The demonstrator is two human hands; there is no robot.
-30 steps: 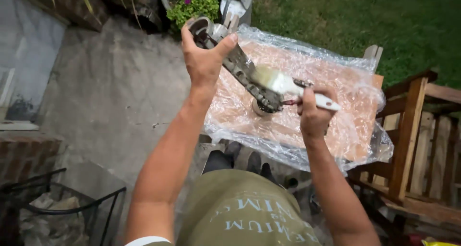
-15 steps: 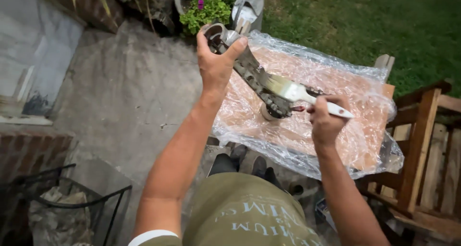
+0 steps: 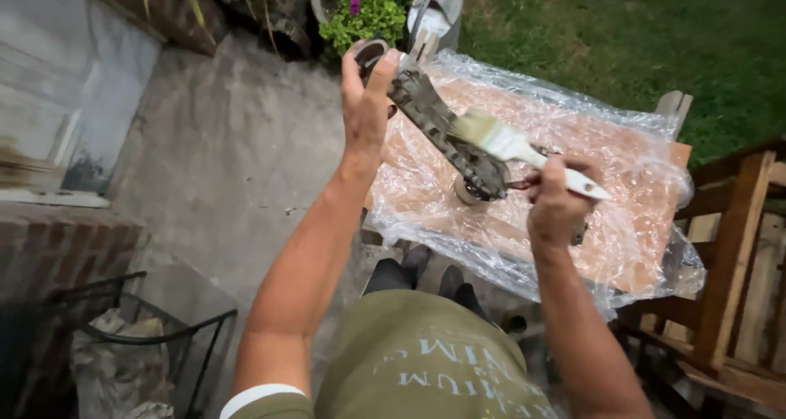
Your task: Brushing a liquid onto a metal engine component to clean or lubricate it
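Note:
My left hand (image 3: 364,112) grips the upper end of a long, dirty metal bracket (image 3: 438,128) and holds it slanted above the table. In my right hand (image 3: 555,210) is a white-handled paintbrush (image 3: 512,145), its pale bristles lying against the middle of the bracket. The bracket's lower end, a round hub, sits just left of my right hand. Under both hands lies a wooden table wrapped in clear plastic sheeting (image 3: 630,165).
A wooden chair (image 3: 737,263) stands at the right. A potted flowering plant (image 3: 360,10) and a metal watering can (image 3: 438,10) sit beyond the table. Grass (image 3: 655,34) lies at the top right, concrete paving (image 3: 221,165) at the left, a black wire rack (image 3: 139,337) at bottom left.
The brush has slid up along the bracket from near its lower hub toward its middle. My left hand keeps its grip on the upper end.

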